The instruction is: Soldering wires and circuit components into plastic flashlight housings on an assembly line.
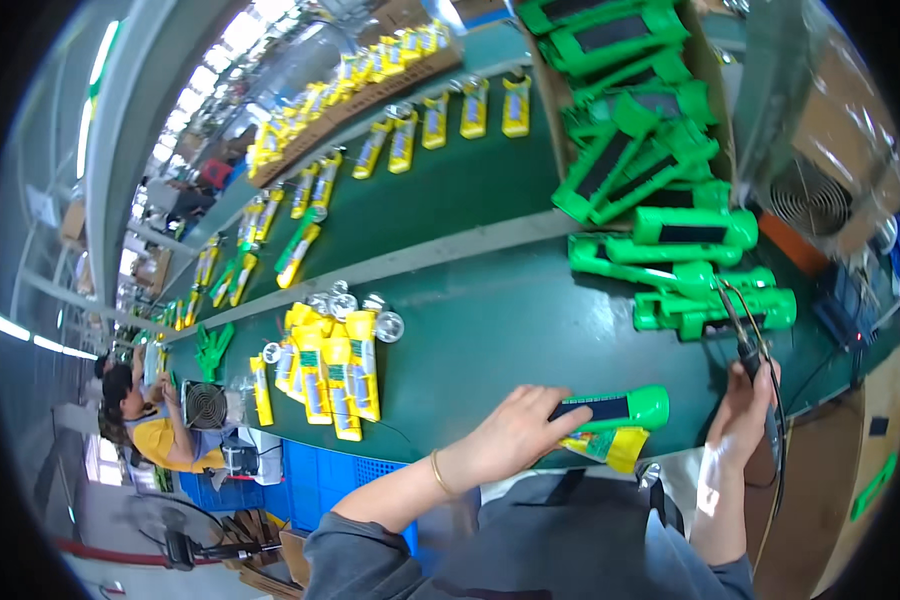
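My left hand is closed round a green plastic casing with a dark panel set in its face. Tucked against the casing's near side is a yellow part, with a small clear round piece by its end. My right hand grips what looks like a soldering iron by its dark handle, a cable hanging from it. The iron's thin metal tip points up and away, close to several green casings lying at the right of the bench.
A cardboard box full of green casings stands at the far right. Left of centre lies a pile of yellow parts with clear round ends. More yellow parts line the belt beyond a metal rail. A co-worker sits at the left.
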{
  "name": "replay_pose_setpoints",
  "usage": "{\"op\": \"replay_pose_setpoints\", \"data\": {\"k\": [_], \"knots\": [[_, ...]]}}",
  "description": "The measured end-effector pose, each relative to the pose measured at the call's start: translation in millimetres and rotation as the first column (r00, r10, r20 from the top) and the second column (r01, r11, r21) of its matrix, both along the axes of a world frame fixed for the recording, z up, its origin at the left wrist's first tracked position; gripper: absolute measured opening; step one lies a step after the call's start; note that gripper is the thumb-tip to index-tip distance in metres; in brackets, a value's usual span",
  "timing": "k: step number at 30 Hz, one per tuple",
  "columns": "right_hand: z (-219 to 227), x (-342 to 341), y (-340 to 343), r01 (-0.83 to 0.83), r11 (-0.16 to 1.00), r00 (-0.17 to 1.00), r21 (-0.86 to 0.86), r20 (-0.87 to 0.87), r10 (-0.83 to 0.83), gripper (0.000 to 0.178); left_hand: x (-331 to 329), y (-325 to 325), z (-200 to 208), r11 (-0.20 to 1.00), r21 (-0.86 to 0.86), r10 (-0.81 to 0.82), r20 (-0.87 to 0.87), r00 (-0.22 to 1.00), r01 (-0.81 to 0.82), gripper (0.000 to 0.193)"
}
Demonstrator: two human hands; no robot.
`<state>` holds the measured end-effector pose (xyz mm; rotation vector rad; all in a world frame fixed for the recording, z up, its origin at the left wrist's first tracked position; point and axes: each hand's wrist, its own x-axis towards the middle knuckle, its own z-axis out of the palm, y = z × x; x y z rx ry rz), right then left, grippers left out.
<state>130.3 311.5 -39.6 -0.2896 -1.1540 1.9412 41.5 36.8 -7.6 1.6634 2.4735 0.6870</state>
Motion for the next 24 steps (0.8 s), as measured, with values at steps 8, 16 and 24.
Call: {"op": "replay_pose_setpoints", "data": {"k": [8,16,24], "knots": [[3.2,-0.4,8.3,0.063,0.998,0.996,0.017,0.057,-0.064,0.019,-160.7,-76.7,45.0,0.846,0.221,0.530,-0.249,0.811,-0.485,0.058],[-22.5,-6.5,22.4,0.125,0.984,0.988,0.130,0.076,-0.136,0.022,-328.6,-116.8,-28.9,0.442,0.116,0.889,-0.186,0.418,-0.889,0.061],[-28.6,9.3,38.0,-0.028,0.993,0.993,-0.111,-0.113,0.016,0.027,-379.8,-7.3,28.7,0.604,-0.065,0.775,-0.188,0.604,-0.794,0.076]]}}
